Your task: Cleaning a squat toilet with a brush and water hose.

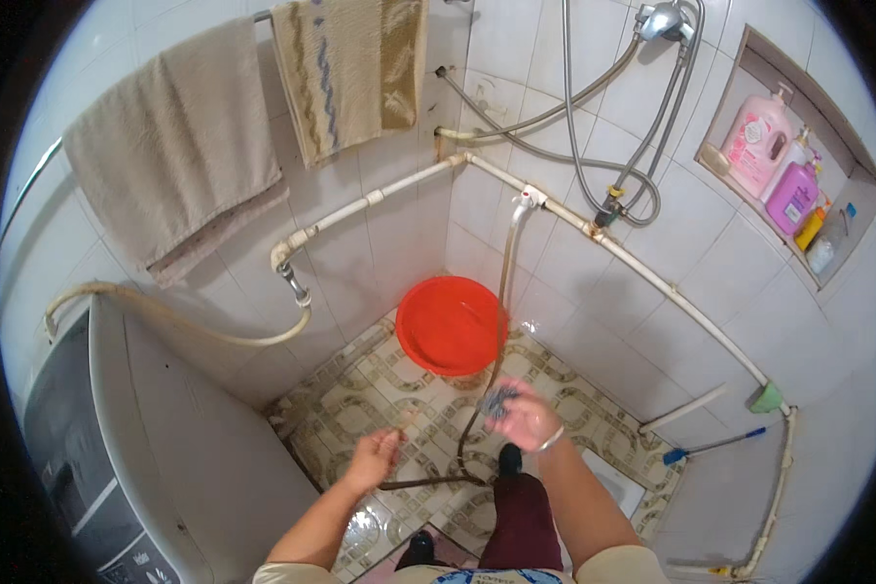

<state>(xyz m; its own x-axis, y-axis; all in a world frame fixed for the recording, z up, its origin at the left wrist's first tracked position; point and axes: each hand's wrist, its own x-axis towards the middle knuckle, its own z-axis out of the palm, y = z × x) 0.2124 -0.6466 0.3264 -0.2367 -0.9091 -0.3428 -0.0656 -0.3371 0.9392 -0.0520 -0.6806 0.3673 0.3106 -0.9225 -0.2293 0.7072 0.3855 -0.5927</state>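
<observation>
My right hand point(523, 417) holds a grey scouring pad point(498, 403), probably of steel wool, between fingers and thumb. Lower left of it, my left hand point(377, 458) is held with its fingers curled; whether something small is pinched at its fingertips, I cannot tell. A brown hose point(506, 285) hangs from the wall tap point(528, 198), passes close by my right hand and runs along the patterned tile floor point(423, 438). Beyond both hands, a round red plastic basin point(449, 325) stands in the corner.
A washing machine point(182, 409) fills the left side. Towels point(182, 146) hang above. White pipes point(671, 288) run along the walls. Pump bottles point(755, 142) stand in a niche at right. A blue-headed brush point(715, 445) leans low on the right. My shoe point(509, 460) is below my right hand.
</observation>
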